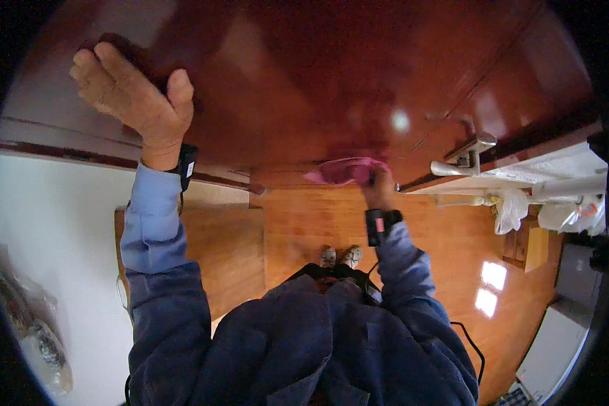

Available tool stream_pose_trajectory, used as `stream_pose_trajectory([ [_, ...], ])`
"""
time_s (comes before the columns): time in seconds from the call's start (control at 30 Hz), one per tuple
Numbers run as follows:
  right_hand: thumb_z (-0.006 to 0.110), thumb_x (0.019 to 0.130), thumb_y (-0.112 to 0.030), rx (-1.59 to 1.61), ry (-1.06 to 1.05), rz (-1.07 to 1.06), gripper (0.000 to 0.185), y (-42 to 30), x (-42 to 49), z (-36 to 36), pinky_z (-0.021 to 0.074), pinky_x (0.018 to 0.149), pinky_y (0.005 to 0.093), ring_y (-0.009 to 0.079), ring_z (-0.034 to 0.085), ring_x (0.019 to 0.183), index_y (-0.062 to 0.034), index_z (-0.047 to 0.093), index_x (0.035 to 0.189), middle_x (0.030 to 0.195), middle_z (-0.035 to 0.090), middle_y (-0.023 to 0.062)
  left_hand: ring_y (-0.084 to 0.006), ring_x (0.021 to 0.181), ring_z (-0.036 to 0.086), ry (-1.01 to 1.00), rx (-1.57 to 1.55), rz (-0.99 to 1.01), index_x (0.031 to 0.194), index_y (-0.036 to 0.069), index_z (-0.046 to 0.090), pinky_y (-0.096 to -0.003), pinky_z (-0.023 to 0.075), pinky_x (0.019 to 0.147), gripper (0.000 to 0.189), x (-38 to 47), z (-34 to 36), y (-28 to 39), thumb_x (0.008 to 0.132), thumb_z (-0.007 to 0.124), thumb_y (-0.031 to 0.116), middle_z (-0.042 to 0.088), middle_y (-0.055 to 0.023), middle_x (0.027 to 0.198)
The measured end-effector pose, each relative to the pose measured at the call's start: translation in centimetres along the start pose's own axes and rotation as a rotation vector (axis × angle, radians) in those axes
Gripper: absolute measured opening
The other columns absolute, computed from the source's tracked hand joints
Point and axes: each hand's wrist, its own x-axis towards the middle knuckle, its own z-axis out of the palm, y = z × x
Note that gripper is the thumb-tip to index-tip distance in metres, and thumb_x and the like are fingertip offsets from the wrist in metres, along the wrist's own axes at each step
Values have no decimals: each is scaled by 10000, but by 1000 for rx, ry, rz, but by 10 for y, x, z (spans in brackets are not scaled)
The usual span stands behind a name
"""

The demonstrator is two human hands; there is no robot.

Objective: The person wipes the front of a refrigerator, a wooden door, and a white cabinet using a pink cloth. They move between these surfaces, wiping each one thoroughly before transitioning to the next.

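Observation:
A glossy dark red wooden door (304, 91) fills the upper part of the view. At the upper left my left hand (137, 96) is raised, fingers spread and thumb apart, with nothing in it. It is in front of or against the door; contact cannot be told. My right hand (379, 188), slightly blurred, holds a pink cloth (342, 171) against the lower visible part of the door. The cloth hides some of its fingers. To the right of that hand a metal lever handle (464, 157) sticks out from the door.
Wood flooring (304, 218) lies below around my shoes (341, 257). On the left are a white wall (71, 213) and a wooden cabinet (223, 254). Plastic bags (511, 210) hang at right above a wooden box (527, 243). A black cable (472, 340) runs beside my right arm.

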Motion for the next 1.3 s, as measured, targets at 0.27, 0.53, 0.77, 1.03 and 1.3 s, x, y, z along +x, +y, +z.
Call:
stream_pose_trajectory([
  [0.27,701,860,-223,288,469,-47,424,-40,37,-152,542,841,384,243,661,992,-49,579,1226,1085,685,99,-461,1486,110,-13,18,-17,1560,-14,190,-580,82,1168,908,-4,2,1,958,369,642,125,-248,1623],
  [0.53,624,936,-259,288,245,18,247,85,23,-4,539,714,373,229,609,864,-100,610,1125,1048,638,43,-460,1483,114,-55,30,-70,1544,-54,187,-562,86,1191,868,-11,1,5,995,335,602,145,-298,1596],
  [0.77,723,854,-258,-42,122,-42,371,154,7,10,509,818,405,276,590,986,-129,581,1172,1115,622,89,-444,1495,55,-125,55,-41,1557,-44,106,-538,33,1202,850,-12,-2,5,1011,309,575,61,-294,1609],
  [1.03,729,781,-374,-411,460,53,480,155,69,-205,518,760,485,358,637,920,-91,583,1140,1139,638,149,-444,1492,89,-79,63,-54,1552,-39,165,-546,63,1199,859,-15,-1,2,997,324,597,115,-289,1604],
  [1.3,589,898,-246,179,266,350,273,119,11,47,532,817,428,278,631,993,-112,610,1136,1114,658,99,-457,1476,165,10,-9,-28,1531,-20,287,-566,137,1166,864,-4,-1,3,954,421,610,241,-274,1578],
])
